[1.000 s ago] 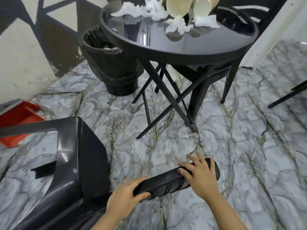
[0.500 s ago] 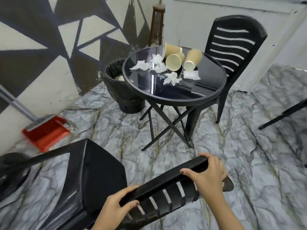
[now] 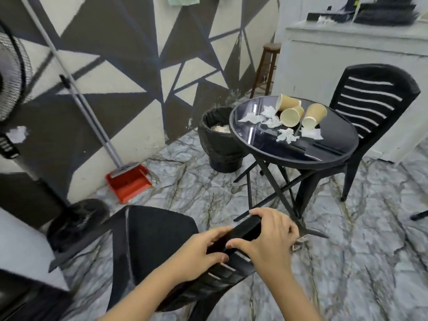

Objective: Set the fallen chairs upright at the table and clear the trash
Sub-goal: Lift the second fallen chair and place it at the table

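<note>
Both hands, left hand (image 3: 203, 249) and right hand (image 3: 271, 239), clasp the black slatted plastic chair (image 3: 162, 251) at lower centre (not yet upright); paper cups (image 3: 289, 114) and crumpled tissues (image 3: 287, 135) remain on the round black glass table (image 3: 335, 144).

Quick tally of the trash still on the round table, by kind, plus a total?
Tan paper cups lying on their sides: 3
Crumpled white napkins: 5
Total: 8
</note>
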The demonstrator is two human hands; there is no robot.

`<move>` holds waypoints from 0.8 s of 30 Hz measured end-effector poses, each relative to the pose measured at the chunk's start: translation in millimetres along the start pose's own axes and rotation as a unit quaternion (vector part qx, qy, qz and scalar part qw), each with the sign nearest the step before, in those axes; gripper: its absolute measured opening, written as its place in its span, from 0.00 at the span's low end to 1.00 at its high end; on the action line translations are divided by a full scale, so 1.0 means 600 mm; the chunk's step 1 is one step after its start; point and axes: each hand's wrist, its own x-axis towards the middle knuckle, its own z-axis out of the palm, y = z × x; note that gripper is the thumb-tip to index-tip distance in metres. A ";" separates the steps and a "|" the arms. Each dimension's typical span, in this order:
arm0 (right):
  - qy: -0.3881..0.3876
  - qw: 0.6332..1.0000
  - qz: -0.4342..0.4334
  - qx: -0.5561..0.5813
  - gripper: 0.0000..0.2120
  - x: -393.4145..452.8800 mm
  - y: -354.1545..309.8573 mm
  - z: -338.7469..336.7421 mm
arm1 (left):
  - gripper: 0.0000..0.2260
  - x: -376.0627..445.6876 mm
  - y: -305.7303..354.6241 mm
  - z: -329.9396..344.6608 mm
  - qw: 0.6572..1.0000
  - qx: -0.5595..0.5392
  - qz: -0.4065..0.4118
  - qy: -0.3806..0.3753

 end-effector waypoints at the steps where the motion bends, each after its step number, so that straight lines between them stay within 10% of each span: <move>1: 0.000 1.000 -0.024 -0.005 0.36 -0.005 -0.023 0.001 | 0.25 -0.019 0.002 -0.010 1.000 -0.010 0.005 0.017; 13: -0.045 0.978 -0.203 0.032 0.18 -0.126 -0.171 -0.026 | 0.25 -0.260 -0.086 -0.101 0.986 -0.112 0.023 0.119; 24: -0.113 0.978 -0.156 0.075 0.23 -0.222 -0.240 -0.033 | 0.26 -0.415 -0.094 -0.166 0.986 -0.042 0.053 0.155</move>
